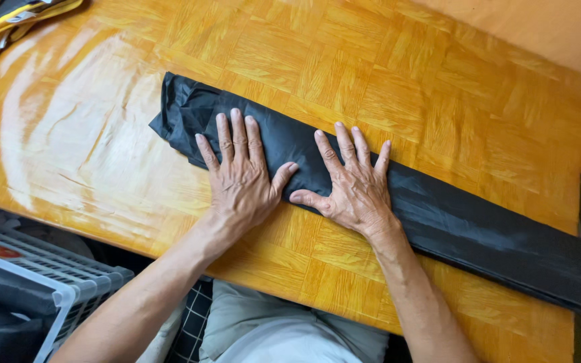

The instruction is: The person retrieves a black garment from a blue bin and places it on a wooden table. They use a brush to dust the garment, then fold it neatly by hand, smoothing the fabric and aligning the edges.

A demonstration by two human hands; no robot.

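left hand: we see our left hand lying flat and open, palm down, on the long folded strip of shiny black fabric; the fingers are spread and point away from us, the thumb reaches toward the other hand, and nothing is gripped.
right hand: our right hand is just beside the left one on the same black strip, also open and flat, fingers fanned out, the thumb lying along the strip's near edge; it grips nothing either.
hands together: the two thumbs come near each other but we see a small gap between them.
black strip: it lies flat on the glossy orange-brown wooden parquet table, running slantwise from the crumpled end beyond our left hand to the far right side of the table, where it meets the table's edge.
strip's shape: the part under and beyond our left hand is wrinkled and bunched; the part past our right hand is smooth and evenly folded.
white crate: a white plastic slatted crate stands below the table's near edge, well apart from the strip.
yellow and black straps: these straps sit at the table's far left corner, well apart from the strip.
our lap: light grey cloth shows under the table's near edge, between our forearms.
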